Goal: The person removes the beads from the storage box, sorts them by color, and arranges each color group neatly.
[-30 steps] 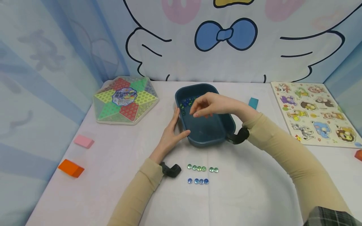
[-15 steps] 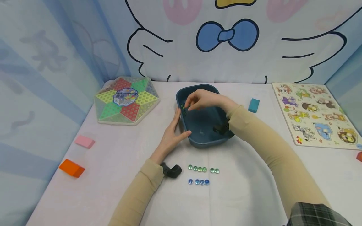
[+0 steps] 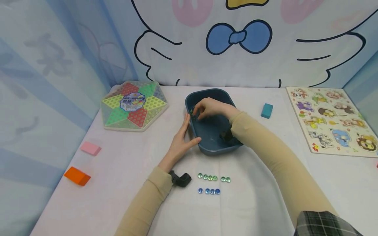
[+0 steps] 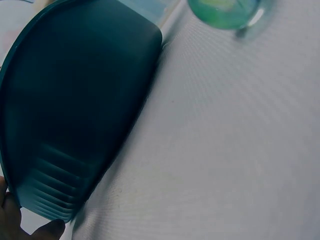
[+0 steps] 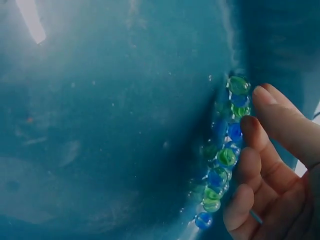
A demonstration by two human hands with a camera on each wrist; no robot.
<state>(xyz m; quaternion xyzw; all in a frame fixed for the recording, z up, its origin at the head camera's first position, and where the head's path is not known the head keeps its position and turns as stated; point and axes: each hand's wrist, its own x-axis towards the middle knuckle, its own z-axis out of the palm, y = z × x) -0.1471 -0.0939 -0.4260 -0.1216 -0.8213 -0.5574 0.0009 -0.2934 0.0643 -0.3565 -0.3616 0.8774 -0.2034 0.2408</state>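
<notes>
A dark blue plastic basin (image 3: 217,149) stands on the white-covered table. My left hand (image 3: 179,144) rests against its left side, fingers extended along the wall and thumb at the near corner. Inside the basin is my right hand (image 3: 214,108), bent down toward the left wall. In the right wrist view, green and blue glass marbles (image 5: 226,157) line up along the basin's edge. The right fingertips (image 5: 252,131) are close beside them, bent, with no marble visible between thumb and forefinger. Nearer me lie a row of green marbles (image 3: 210,178) and a row of blue marbles (image 3: 212,191).
A hexagonal Chinese checkers box (image 3: 133,106) is at the back left. Pink (image 3: 90,148) and orange (image 3: 77,176) blocks lie at the left edge. A teal block (image 3: 267,110) and a wooden animal puzzle board (image 3: 330,121) are at the right.
My right hand has moved left and down into the basin, to the marbles by its left wall. The left hand stays against the basin. Both marble rows look the same.
</notes>
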